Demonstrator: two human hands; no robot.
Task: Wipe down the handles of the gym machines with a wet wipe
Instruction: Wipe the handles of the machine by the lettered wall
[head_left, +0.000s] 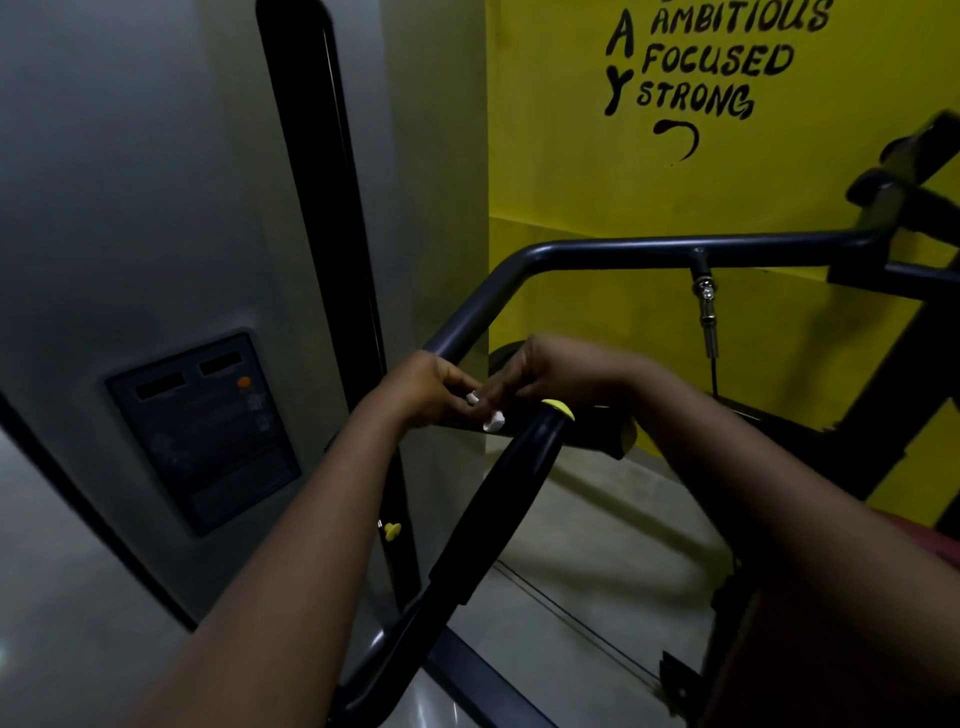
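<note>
Pinching a small crumpled white wet wipe (492, 420) between them, the left grip (434, 387) and right grip (543, 371) both hold it, just beside the yellow-capped end of the black padded machine handle (509, 478).

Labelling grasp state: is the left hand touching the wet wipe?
Touching. In the head view, the left hand pinches one end of the white wet wipe, with no gap visible; the right hand holds the other end.

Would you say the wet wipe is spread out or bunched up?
Bunched up: only small white bits of the wet wipe show between the left hand and right hand.
</note>
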